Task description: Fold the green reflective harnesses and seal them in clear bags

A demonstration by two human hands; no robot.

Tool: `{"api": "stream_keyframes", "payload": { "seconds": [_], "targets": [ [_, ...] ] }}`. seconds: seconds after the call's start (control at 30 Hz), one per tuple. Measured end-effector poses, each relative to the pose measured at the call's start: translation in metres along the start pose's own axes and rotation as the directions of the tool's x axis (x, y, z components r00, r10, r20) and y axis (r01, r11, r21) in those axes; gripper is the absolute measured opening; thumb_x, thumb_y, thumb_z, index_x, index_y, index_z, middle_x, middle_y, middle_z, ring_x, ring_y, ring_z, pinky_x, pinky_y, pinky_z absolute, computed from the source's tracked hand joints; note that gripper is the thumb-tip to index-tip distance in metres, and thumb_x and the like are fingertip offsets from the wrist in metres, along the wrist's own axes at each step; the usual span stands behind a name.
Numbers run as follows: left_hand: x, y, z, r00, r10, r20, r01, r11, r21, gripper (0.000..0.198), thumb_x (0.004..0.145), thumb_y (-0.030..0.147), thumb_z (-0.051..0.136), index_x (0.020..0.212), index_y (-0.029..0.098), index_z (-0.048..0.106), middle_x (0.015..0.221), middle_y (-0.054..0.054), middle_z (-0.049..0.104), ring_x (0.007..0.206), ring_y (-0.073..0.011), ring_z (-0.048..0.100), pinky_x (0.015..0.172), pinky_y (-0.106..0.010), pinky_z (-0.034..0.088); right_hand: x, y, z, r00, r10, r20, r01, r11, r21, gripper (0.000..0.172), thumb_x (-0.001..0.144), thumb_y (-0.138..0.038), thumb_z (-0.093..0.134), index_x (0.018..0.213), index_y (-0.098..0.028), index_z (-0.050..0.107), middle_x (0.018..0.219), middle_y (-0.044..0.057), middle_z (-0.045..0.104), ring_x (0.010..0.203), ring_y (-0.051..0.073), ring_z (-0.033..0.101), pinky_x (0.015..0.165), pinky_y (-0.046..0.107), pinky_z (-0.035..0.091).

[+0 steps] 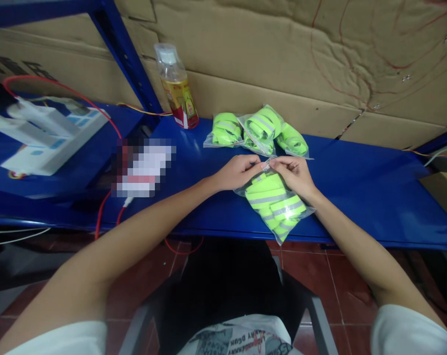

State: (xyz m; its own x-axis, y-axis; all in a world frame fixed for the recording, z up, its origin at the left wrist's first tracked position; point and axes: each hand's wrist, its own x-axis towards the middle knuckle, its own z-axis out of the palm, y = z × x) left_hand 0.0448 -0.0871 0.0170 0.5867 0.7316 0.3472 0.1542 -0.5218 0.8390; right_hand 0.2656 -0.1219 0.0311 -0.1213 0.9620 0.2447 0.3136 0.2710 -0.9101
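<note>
A clear plastic bag (277, 204) with neon-yellow reflective strips inside lies at the front edge of the blue shelf, its lower corner hanging past the edge. My left hand (240, 171) pinches the bag's top from the left, fingers closed. From the right, my right hand (295, 173) also pinches the top edge, close to the left fingertips. Small printing shows on the plastic between them. Just behind my hands sit several more bags of rolled neon-yellow strips (262, 123), grouped against the cardboard.
A drink bottle (181, 96) with a yellow and red label stands at the back left. Further left are a white power strip (56, 140) with plugs, a red cable (108, 123) and a blurred-out white object (145, 170). Cardboard (253, 64) walls the back; a brown box (443, 195) sits far right.
</note>
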Motion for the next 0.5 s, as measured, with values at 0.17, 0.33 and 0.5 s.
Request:
{"api": "stream_keyframes", "payload": {
  "seconds": [0.17,0.33,0.5],
  "targets": [
    [0.001,0.001,-0.001,0.998,0.049,-0.031,-0.051,0.997,-0.06,0.041,0.107,0.051,0.059,0.079,0.022,0.051,0.063,0.006,0.041,0.054,-0.0095,0.035,0.052,-0.027,0.023,0.002,-0.005,-0.001,0.993,0.067,0.099,-0.077,0.991,0.105,0.048,0.084,-0.074,0.085,0.095,-0.028,0.088,0.088,0.002,0.083,0.076,0.019,0.07,0.069,0.031,0.056],
    [0.003,-0.001,-0.012,0.98,0.054,-0.192,-0.07,0.995,-0.078,0.045,0.105,0.058,0.063,0.08,0.023,0.049,0.06,0.006,0.04,0.05,-0.0096,0.033,0.05,-0.028,0.021,0.003,-0.013,-0.017,0.942,0.161,0.294,-0.204,0.971,0.124,0.051,0.087,-0.073,0.082,0.111,-0.028,0.087,0.092,0.003,0.082,0.08,0.019,0.072,0.069,0.03,0.057],
    [0.004,-0.009,-0.015,0.965,0.006,-0.262,-0.03,0.995,-0.09,0.049,0.103,0.064,0.065,0.08,0.023,0.053,0.056,0.007,0.042,0.048,-0.0093,0.03,0.048,-0.028,0.019,0.003,-0.018,-0.027,0.908,0.138,0.395,-0.179,0.981,0.068,0.061,0.071,-0.057,0.1,0.121,-0.026,0.084,0.087,0.001,0.081,0.077,0.019,0.072,0.066,0.031,0.057]
  ]
}}
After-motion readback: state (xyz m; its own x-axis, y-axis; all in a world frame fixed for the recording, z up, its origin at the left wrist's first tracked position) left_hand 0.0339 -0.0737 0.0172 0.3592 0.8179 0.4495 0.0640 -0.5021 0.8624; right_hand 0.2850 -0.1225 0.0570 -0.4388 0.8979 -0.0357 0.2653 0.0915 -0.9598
